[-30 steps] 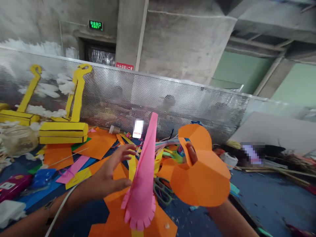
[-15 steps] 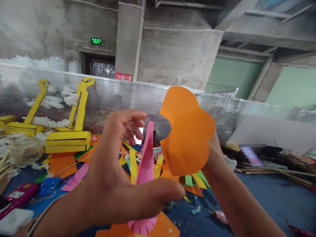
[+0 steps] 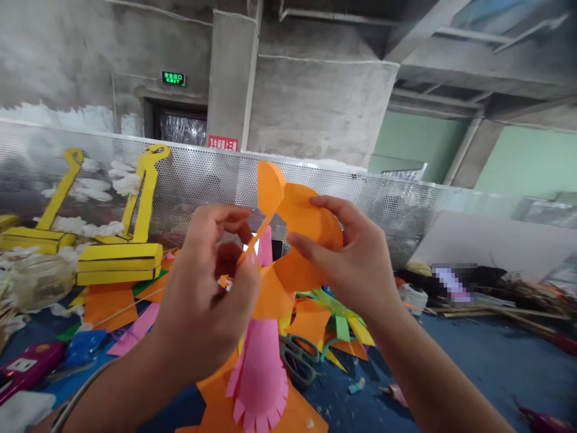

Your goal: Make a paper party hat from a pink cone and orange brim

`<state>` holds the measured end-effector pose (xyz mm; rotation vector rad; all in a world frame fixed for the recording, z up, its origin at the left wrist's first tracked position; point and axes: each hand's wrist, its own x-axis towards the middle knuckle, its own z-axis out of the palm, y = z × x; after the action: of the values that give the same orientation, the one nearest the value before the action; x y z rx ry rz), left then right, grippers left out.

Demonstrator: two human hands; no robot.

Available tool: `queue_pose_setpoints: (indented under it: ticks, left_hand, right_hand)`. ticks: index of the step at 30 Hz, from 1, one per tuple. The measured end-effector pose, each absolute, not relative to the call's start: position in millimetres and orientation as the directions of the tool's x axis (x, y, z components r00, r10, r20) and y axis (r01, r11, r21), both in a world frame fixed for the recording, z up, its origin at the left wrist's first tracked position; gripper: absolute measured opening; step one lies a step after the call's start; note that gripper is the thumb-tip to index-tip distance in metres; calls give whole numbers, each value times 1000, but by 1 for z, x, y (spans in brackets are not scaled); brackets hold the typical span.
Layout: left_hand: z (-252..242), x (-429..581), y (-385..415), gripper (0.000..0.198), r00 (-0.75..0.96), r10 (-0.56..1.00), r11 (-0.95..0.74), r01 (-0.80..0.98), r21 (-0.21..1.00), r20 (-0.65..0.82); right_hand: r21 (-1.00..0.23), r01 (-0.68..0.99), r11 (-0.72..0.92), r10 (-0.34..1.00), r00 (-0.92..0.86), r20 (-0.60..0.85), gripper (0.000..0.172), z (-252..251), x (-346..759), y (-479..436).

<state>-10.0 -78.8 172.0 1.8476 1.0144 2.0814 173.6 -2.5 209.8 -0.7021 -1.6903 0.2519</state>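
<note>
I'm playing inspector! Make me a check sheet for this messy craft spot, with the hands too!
Surface: blue floor covering, scattered with coloured paper.
Job's things: cut orange paper shape, held up; fringed pink paper cone below it, on a flat orange paper sheet.
Hands: left hand pinches the shape's narrow strip; right hand grips its curved edge.
Clutter: green-handled metal scissors; yellow paper crane models; magenta plastic case.
Cables: thin pale band on the left forearm; cord or bangle, cannot tell.
Surroundings: perforated metal panel; green exit sign; concrete pillar.
</note>
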Motion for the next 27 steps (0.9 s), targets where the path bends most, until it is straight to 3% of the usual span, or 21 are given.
queue_pose_setpoints:
  ticks: [5, 9, 13, 16, 18, 23, 27]
  left_hand:
    - [179, -28, -61, 49, -339, 727, -641, -21, 767, 598]
    - [167, -40, -46, 63, -302, 871, -452, -177, 874, 388]
    - [133, -42, -38, 41, -183, 938, -332, -228, 915, 295]
    - [100, -41, -38, 30, -193, 957, -255, -211, 944, 216]
    - [79, -42, -40, 34, -204, 965, -194, -145, 970, 163]
    - [28, -54, -47, 53, -200, 962, -129, 258, 958, 184]
    - [-8, -62, -47, 39, -77, 948, -227, 515, 826, 309]
  right_hand:
    - [-755, 106, 648, 762, -122, 636, 51, 208, 182, 6]
    - [-906, -60, 420, 883, -204, 423, 56, 194, 187, 11]
    - [-962, -92, 257, 926, -263, 272, 55, 162, 192, 13]
    - [-978, -49, 202, 937, -282, 207, 55, 132, 199, 11]
    - [-984, -15, 175, 939, -297, 171, 55, 112, 205, 9]
    - [-979, 117, 168, 928, -354, 117, 50, 67, 218, 8]
    - [-949, 263, 176, 915, -398, 59, 41, 36, 223, 13]
